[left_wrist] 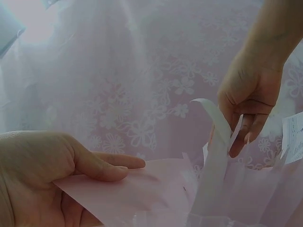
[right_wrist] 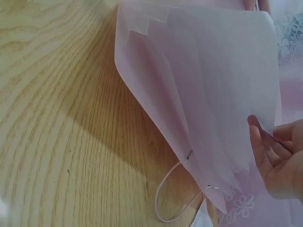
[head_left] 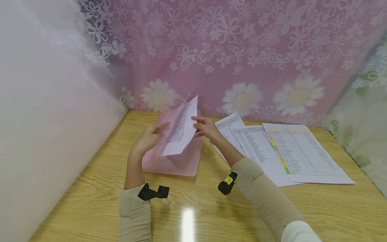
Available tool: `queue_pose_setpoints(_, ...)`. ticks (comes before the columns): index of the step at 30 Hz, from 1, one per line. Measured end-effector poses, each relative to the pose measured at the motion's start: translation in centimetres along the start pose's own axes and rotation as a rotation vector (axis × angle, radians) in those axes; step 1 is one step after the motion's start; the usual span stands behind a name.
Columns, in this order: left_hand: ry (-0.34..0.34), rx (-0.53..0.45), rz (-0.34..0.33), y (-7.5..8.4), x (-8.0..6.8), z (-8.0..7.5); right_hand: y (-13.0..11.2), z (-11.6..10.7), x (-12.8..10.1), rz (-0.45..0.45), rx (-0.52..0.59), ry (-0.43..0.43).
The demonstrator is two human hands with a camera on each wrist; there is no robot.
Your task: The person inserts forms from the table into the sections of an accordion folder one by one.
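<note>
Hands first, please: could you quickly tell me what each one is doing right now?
Left hand: grips the pink folder flap.
Right hand: pinches the printed sheet.

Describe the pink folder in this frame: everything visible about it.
The pink folder is a translucent plastic expanding file with several inner dividers, lying on the wooden table near the left wall. Its front flap is lifted open by the left hand, thumb on top. A thin elastic loop hangs from its right edge. A printed sheet, pinched by the right hand, stands tilted in its mouth. More printed sheets lie apart to its right.
</note>
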State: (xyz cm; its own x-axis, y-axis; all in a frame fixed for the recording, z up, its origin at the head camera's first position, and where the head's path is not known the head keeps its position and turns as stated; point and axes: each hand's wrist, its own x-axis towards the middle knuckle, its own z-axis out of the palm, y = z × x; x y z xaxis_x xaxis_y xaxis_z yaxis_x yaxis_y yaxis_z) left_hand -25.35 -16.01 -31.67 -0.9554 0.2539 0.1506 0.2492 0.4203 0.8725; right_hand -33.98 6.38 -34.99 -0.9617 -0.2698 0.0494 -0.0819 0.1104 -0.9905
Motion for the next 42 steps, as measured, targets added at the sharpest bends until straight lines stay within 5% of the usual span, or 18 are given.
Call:
queue_pose_setpoints(21, -0.017, 0.002, -0.018, 0.2, -0.1, -0.2, 1.8, 1.5, 1.2, 0.066, -0.098, -0.023)
queue_pose_setpoints(42, -0.011, -0.006, -0.026, 0.0, -0.2, -0.3, 1.8, 3.2, 1.2, 0.037, -0.217, -0.010)
